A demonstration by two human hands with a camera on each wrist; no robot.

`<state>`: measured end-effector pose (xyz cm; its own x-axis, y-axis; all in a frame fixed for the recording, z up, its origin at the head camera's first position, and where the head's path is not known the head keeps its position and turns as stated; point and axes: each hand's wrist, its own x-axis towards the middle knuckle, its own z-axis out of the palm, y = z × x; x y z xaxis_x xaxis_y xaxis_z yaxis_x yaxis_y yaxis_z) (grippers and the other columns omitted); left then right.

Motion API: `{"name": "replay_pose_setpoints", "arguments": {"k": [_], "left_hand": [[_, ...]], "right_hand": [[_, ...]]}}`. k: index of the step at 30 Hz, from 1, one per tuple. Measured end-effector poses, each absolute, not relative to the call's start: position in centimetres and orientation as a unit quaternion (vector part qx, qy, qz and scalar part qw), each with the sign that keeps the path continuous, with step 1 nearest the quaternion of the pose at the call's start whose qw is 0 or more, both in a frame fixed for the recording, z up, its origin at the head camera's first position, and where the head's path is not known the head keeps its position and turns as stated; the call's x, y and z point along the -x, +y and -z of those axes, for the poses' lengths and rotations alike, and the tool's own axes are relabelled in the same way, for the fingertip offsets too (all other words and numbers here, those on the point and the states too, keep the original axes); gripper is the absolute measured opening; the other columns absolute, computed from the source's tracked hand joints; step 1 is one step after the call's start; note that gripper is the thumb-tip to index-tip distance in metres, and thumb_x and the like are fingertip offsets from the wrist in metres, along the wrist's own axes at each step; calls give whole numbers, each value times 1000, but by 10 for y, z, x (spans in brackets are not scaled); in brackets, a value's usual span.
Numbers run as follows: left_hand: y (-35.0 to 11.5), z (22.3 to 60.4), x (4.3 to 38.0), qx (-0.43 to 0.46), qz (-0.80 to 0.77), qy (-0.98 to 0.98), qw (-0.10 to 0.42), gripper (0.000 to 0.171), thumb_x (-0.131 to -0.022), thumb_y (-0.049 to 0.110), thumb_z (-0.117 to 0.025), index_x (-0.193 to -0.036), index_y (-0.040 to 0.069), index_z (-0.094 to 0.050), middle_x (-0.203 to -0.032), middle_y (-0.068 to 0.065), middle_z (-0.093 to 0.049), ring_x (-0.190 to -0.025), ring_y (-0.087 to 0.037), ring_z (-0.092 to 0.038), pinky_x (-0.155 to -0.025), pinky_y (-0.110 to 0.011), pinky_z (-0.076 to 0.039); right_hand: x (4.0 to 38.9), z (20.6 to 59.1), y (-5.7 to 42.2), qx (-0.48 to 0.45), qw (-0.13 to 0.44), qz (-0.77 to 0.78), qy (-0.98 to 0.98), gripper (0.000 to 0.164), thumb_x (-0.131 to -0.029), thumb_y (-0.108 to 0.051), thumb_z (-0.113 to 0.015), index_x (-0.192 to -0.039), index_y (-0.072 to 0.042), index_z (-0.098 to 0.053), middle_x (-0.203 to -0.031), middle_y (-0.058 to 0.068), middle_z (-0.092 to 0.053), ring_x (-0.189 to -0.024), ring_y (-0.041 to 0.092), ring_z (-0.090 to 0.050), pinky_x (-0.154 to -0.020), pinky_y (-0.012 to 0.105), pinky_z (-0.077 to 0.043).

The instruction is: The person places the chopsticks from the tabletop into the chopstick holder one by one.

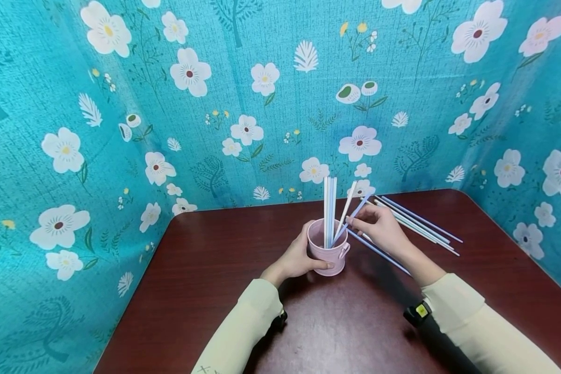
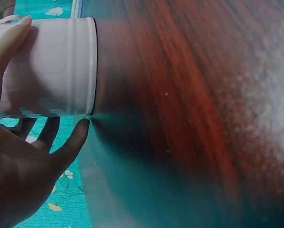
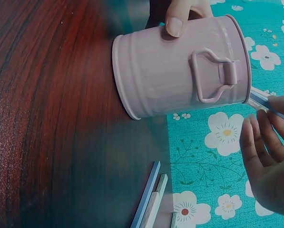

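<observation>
A small pink metal bucket [image 1: 328, 262] stands on the table, with several white and blue sticks [image 1: 328, 213] leaning upright inside it. My left hand [image 1: 295, 258] grips the bucket from its left side, the thumb lying across the front wall. At the right of the rim, my right hand [image 1: 379, 227] pinches a thin blue stick [image 1: 359, 206] between thumb and fingers. That stick slants down into the bucket mouth. In the right wrist view a folded wire handle [image 3: 209, 78] shows on the bucket's side.
More blue and white sticks [image 1: 421, 224] lie loosely side by side on the dark red-brown table [image 1: 224, 249], behind and right of my right hand. One blue stick [image 1: 388, 258] lies beneath that hand. Turquoise flowered cloth [image 1: 280, 104] hangs behind the table and along both sides.
</observation>
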<state>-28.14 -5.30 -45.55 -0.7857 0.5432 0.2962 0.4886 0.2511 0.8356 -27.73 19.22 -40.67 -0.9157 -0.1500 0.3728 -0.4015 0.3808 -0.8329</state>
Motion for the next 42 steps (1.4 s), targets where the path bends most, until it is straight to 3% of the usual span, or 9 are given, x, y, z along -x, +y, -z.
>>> {"name": "replay_pose_setpoints", "arguments": {"k": [7, 14, 20, 26, 31, 37, 42], "left_hand": [[-53, 453, 280, -323, -517, 792, 31, 101, -72, -2, -90, -151, 3, -28, -140, -18, -53, -128, -41, -52, -112, -51, -39], [-53, 451, 280, -331, -517, 789, 30, 100, -71, -7, -88, -150, 2, -28, -139, -19, -53, -127, -41, -52, -110, -46, -42], [-53, 447, 278, -325, -519, 790, 37, 99, -71, -6, -89, -150, 3, -29, -139, -20, -52, -128, -43, -50, -111, -50, -40], [-53, 449, 279, -323, -518, 791, 33, 99, -72, -5, -89, -150, 2, -28, -138, -19, -53, -127, -41, -52, -110, -49, -41], [-53, 451, 280, -318, -518, 793, 40, 100, -72, -7, -88, -151, 3, -28, -138, -18, -54, -127, -38, -53, -109, -46, -42], [-52, 457, 284, -317, -528, 786, 48, 104, -72, -3, -90, -154, 5, -27, -143, -18, -52, -131, -40, -50, -114, -55, -36], [-53, 469, 293, -317, -518, 793, 43, 108, -72, 4, -93, -155, 14, -26, -144, -7, -52, -132, -31, -51, -114, -48, -38]], "right_hand": [[290, 424, 199, -161, 97, -522, -832, 16, -94, -16, -76, -94, 0, -74, -83, 17, -70, -67, 19, -67, -61, 35, -55], [289, 424, 201, -148, 67, -512, -843, 21, -94, -22, -76, -96, -2, -73, -81, 15, -68, -72, 34, -65, -59, 28, -51], [287, 420, 206, -166, 65, -521, -835, 18, -94, -18, -76, -98, 0, -73, -85, 19, -70, -68, 24, -66, -61, 32, -55], [290, 418, 213, -157, 69, -526, -833, 20, -95, -20, -75, -100, -1, -74, -84, 9, -69, -69, 15, -65, -62, 30, -56], [291, 418, 217, -147, 68, -532, -831, 21, -95, -23, -76, -96, -2, -74, -79, 3, -67, -65, 14, -62, -59, 30, -55], [292, 418, 225, -166, 66, -539, -823, 21, -94, -19, -76, -96, 1, -74, -82, 15, -67, -65, 17, -63, -59, 30, -54], [296, 419, 236, -166, 57, -521, -836, 23, -96, -22, -75, -98, 1, -73, -85, 16, -68, -70, 24, -65, -63, 32, -58]]}}
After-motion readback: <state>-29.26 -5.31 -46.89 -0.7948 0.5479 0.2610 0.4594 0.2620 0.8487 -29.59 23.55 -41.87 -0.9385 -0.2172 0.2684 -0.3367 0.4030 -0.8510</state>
